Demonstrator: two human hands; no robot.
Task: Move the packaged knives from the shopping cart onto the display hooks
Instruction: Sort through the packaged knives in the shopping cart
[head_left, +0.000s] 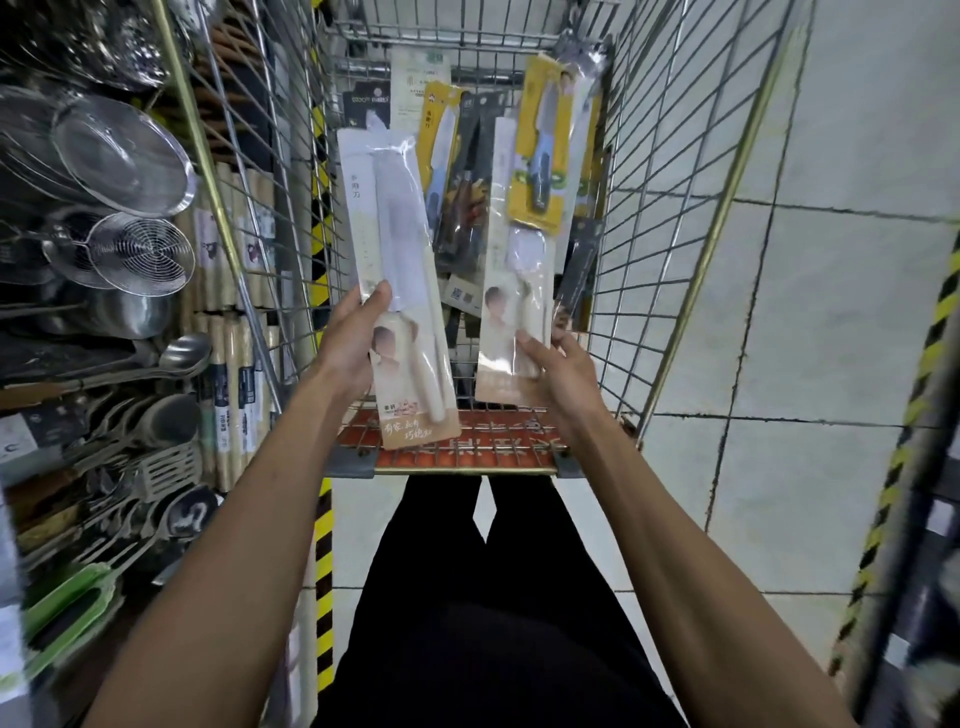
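Head view looks down into the shopping cart (665, 208), over which both hands hold packaged knives upright and face-on, probably so that the cards can be checked and their hang holes kept uppermost for the hooks. The left hand (353, 343) grips one cream-carded knife pack (400, 280) near its lower half, thumb across the front and the other fingers curled behind. The right hand (561, 369) pinches a second cream pack (519, 291) the same way. A yellow-carded knife (550, 145) rises behind it and a dark pack (576, 275) sits beside its fingers (535, 345) — they seem to share that grip, though I cannot be sure.

More knife packs (457, 171) lie heaped in the cart's far end, so most of the load is not yet hung. No display hook shows plainly; the shelving on the left carries wire strainers (124, 156) and ladles (176, 358).

Orange handwritten Chinese characters run across the foot of the left pack and a column of small characters runs down its upper left edge — both too soft to read. The red panel (467, 441) on the cart's near flap bears large white characters, upside down. A QR code (457, 296) shows on a pack lower in the cart.
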